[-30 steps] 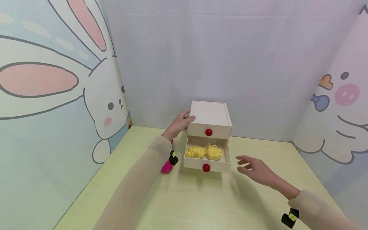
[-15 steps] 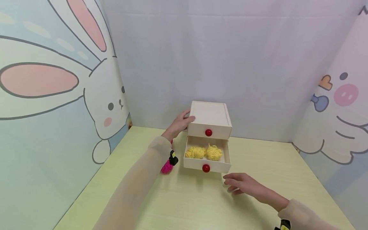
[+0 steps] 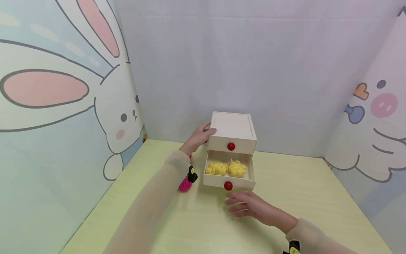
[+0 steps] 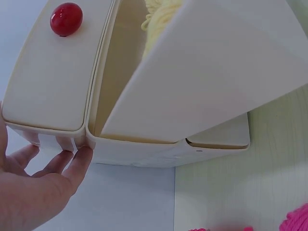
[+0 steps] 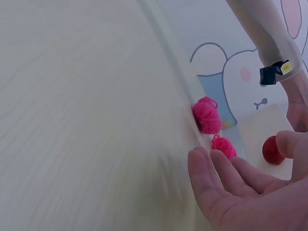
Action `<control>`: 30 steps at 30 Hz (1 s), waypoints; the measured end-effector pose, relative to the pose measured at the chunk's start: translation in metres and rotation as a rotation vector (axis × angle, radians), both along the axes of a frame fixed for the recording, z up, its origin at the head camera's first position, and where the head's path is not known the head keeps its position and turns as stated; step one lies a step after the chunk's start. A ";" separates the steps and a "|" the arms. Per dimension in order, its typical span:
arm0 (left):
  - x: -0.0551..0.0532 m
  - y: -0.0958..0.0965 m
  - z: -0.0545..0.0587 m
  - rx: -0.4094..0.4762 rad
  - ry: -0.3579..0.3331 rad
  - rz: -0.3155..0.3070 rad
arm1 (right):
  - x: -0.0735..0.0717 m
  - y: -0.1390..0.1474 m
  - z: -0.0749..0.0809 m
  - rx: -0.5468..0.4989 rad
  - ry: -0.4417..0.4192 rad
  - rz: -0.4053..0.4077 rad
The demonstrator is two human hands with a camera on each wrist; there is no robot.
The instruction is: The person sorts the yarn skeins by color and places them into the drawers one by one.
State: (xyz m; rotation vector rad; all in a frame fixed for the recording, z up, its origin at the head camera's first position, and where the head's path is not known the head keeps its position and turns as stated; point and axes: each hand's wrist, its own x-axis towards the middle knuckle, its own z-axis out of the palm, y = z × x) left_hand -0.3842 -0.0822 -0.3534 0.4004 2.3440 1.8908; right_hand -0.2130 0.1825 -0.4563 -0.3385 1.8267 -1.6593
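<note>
The left hand (image 3: 200, 137) grips the cabinet (image 3: 233, 126) at frame centre; the relaxed right hand (image 3: 248, 205) holds nothing below the extended drawer (image 3: 213, 180). Brace firmly; apply any drawer force straight and level.

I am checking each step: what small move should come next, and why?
Perhaps raise the right hand to the red knob of the open drawer: the head view shows this hand holding nothing just below it, while the left hand holds the cabinet.
</note>
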 end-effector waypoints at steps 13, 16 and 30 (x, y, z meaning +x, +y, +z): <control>-0.002 0.004 -0.005 -0.006 -0.012 0.010 | -0.007 -0.017 -0.005 -0.138 -0.101 -0.075; -0.003 0.004 -0.005 -0.017 -0.004 0.010 | -0.009 -0.018 -0.004 -0.161 -0.116 -0.103; -0.002 0.005 -0.001 -0.024 -0.019 0.028 | -0.018 -0.022 0.000 -0.226 -0.164 -0.158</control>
